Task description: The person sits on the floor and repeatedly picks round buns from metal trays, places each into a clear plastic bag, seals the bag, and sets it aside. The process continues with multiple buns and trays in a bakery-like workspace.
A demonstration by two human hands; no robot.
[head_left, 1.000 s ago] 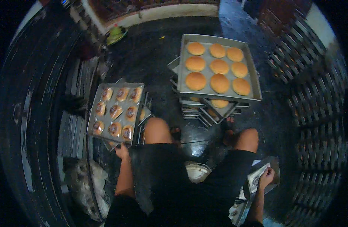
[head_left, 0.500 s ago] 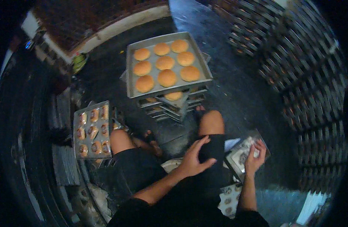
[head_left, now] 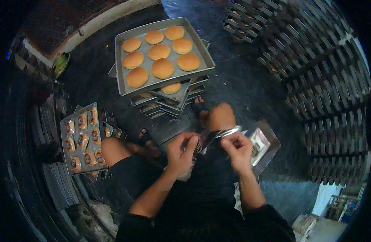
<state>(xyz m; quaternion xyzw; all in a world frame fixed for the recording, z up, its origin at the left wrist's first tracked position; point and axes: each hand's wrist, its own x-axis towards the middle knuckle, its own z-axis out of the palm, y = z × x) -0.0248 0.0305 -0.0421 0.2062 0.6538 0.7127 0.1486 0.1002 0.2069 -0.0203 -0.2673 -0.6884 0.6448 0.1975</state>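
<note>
In front of my lap, a thin glossy plastic bag (head_left: 230,131) with dark print stretches between my two hands. My left hand (head_left: 182,154) is closed, pinching one edge of it with thumb and fingers. The other side is gripped by my right hand (head_left: 238,150), thumb against fingertips. Just right of that hand, a stack of printed plastic bags (head_left: 259,146) lies in a small metal tray (head_left: 273,135). Ahead, a large metal tray (head_left: 123,85) bears several round golden buns (head_left: 159,52), unwrapped.
More trays (head_left: 169,105) are stacked crosswise under the bun tray. At my left, another tray (head_left: 66,133) holds wrapped buns (head_left: 83,140) in rows. Tall stacks of trays (head_left: 330,80) line the right side. A green object (head_left: 61,64) lies on the floor at far left.
My right hand has come from the stack of bags to the middle with a bag. My left hand has closed on it. The view has shifted.
</note>
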